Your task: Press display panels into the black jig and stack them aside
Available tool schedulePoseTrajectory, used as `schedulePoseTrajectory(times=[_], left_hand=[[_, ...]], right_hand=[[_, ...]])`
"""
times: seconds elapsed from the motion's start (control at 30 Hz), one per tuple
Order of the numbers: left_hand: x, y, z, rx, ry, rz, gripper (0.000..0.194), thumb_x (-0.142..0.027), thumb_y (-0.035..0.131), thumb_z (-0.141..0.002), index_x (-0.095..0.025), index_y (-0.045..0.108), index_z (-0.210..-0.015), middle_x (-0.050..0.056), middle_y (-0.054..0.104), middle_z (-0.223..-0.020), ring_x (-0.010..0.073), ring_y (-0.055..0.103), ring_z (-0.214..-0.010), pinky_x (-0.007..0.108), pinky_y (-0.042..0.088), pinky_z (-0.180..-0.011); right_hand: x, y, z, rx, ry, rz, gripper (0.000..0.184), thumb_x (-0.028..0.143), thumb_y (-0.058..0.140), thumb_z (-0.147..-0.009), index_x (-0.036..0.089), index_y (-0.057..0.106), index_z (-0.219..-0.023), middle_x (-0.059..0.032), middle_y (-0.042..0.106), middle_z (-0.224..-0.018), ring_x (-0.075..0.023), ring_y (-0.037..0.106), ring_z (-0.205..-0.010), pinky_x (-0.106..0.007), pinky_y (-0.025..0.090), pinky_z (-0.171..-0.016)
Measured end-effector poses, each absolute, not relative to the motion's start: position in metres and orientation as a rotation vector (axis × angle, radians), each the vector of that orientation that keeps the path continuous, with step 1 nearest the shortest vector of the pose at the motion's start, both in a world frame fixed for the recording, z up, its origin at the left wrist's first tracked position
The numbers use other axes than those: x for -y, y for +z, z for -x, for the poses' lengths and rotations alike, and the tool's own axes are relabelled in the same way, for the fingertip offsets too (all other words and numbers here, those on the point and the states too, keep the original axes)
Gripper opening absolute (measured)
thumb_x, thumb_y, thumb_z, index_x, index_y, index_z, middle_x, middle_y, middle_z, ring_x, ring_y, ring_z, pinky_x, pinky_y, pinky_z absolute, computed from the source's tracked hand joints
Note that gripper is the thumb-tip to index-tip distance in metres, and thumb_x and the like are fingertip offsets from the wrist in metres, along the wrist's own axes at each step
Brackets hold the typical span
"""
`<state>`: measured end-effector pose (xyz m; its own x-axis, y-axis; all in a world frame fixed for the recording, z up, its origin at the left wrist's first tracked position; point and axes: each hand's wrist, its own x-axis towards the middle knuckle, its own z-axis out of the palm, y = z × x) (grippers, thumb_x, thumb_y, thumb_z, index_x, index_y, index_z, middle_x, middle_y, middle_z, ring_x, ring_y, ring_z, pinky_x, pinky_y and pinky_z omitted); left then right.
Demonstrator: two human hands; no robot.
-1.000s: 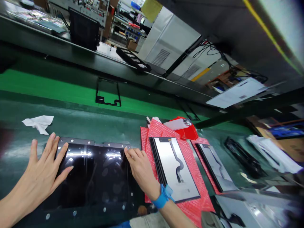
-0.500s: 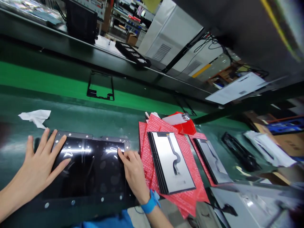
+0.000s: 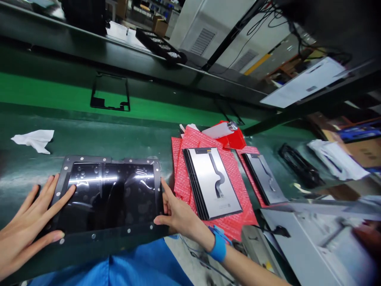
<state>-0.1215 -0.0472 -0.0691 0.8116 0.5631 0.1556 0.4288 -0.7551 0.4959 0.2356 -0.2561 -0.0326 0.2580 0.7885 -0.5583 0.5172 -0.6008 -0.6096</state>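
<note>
In front of me on the green bench lies a glossy black display screen in a dark frame with several round silver dots along its edges. My left hand rests over the frame's left side with fingers spread, the index fingertip on the screen and the thumb by the lower left corner. At the right edge is my right hand, its thumb on the frame's face, its index finger along the side and the other fingers curled, partly hidden. A blue band circles the right wrist.
Right of the frame, stacked display panels lie on red bubble wrap, with a second stack beyond. A white bottle lies behind them. Crumpled white tissue is at the left; an empty black frame lies farther back.
My right hand has shifted from the screen's upper right corner down to its right edge and opened its thumb around it. My left hand has slid lower along the left side. The view has shifted.
</note>
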Motion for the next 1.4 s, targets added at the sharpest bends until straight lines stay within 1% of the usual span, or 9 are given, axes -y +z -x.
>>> schedulePoseTrajectory(times=[0.2, 0.3, 0.4, 0.63, 0.77, 0.9, 1.07, 1.23, 1.4], left_hand=[[0.052, -0.072, 0.119, -0.871, 0.246, -2.598, 0.068, -0.049, 0.041, -0.091, -0.043, 0.019, -0.155, -0.004, 0.006, -0.166, 0.0383, 0.017, -0.149, 0.064, 0.021, -0.116], [0.054, -0.076, 0.121, -0.843, 0.293, -2.685, 0.069, -0.051, 0.042, -0.090, -0.042, 0.020, -0.155, -0.002, 0.007, -0.166, 0.0378, 0.019, -0.149, 0.063, 0.018, -0.117], [0.059, -0.078, 0.121, -0.890, 0.361, -2.756, 0.069, -0.051, 0.039, -0.091, -0.039, 0.018, -0.156, 0.000, 0.006, -0.166, 0.0364, 0.018, -0.150, 0.061, 0.014, -0.119], [0.065, -0.078, 0.120, -0.895, 0.394, -2.797, 0.082, -0.058, 0.039, -0.093, -0.023, 0.007, -0.159, 0.011, 0.016, -0.164, 0.0370, 0.015, -0.151, 0.063, 0.011, -0.120], [0.067, -0.073, 0.119, -0.857, 0.393, -2.789, 0.100, -0.066, 0.050, -0.087, -0.018, 0.000, -0.159, 0.016, 0.015, -0.164, 0.0401, 0.013, -0.150, 0.066, 0.011, -0.118], [0.071, -0.068, 0.117, -0.873, 0.362, -2.790, 0.114, -0.069, 0.057, -0.082, -0.013, -0.008, -0.158, 0.020, 0.017, -0.162, 0.0395, 0.012, -0.151, 0.065, 0.012, -0.119], [0.074, -0.066, 0.114, -0.896, 0.389, -2.778, 0.117, -0.073, 0.056, -0.081, -0.012, -0.008, -0.157, 0.022, 0.020, -0.161, 0.0399, 0.013, -0.150, 0.065, 0.010, -0.118], [0.077, -0.066, 0.112, -0.955, 0.337, -2.782, 0.121, -0.077, 0.054, -0.079, -0.009, -0.010, -0.156, 0.024, 0.019, -0.161, 0.0402, 0.010, -0.151, 0.066, 0.007, -0.118], [0.080, -0.065, 0.111, -0.976, 0.330, -2.750, 0.121, -0.079, 0.052, -0.079, -0.010, -0.010, -0.156, 0.023, 0.021, -0.160, 0.0396, 0.012, -0.151, 0.067, 0.000, -0.117]], right_hand=[[0.262, -0.038, -0.214, 1.206, 0.995, 2.311, 0.104, 0.040, 0.079, -0.078, 0.015, 0.016, -0.157, 0.0051, 0.049, -0.075, -0.0182, 0.054, -0.067, -0.028, 0.037, -0.062], [0.271, -0.047, -0.206, 1.167, 0.776, 2.261, 0.076, 0.050, 0.058, -0.092, 0.015, 0.028, -0.153, 0.0020, 0.050, -0.077, -0.0186, 0.055, -0.068, -0.029, 0.039, -0.062], [0.269, -0.049, -0.212, 1.128, 0.770, 2.134, 0.056, 0.045, 0.038, -0.100, 0.015, 0.038, -0.148, 0.0011, 0.051, -0.074, -0.0180, 0.056, -0.067, -0.029, 0.042, -0.064], [0.227, -0.020, -0.229, 1.249, 0.470, 2.092, 0.054, 0.039, 0.046, -0.100, 0.016, 0.038, -0.148, -0.0001, 0.057, -0.079, -0.0185, 0.058, -0.072, -0.031, 0.047, -0.070], [0.190, -0.019, -0.224, 1.479, 0.361, 1.934, 0.038, 0.029, 0.042, -0.101, 0.019, 0.051, -0.136, -0.0067, 0.064, -0.107, -0.0219, 0.059, -0.101, -0.037, 0.048, -0.090], [0.155, -0.026, -0.216, 1.723, 0.421, 1.730, 0.040, 0.019, 0.041, -0.100, 0.024, 0.047, -0.139, -0.0047, 0.061, -0.128, -0.0207, 0.052, -0.122, -0.041, 0.041, -0.105], [0.134, -0.031, -0.204, 1.895, 0.310, 1.702, 0.048, 0.011, 0.038, -0.099, 0.022, 0.039, -0.145, -0.0059, 0.064, -0.124, -0.0215, 0.054, -0.118, -0.043, 0.044, -0.101], [0.128, -0.033, -0.199, 2.085, 0.145, 1.695, 0.045, 0.008, 0.035, -0.097, 0.015, 0.045, -0.140, -0.0128, 0.063, -0.119, -0.0260, 0.056, -0.113, -0.047, 0.046, -0.096], [0.118, -0.034, -0.201, 1.828, 0.356, 1.673, 0.037, 0.012, 0.039, -0.093, 0.019, 0.055, -0.126, -0.0082, 0.064, -0.107, -0.0227, 0.059, -0.104, -0.043, 0.049, -0.094]])
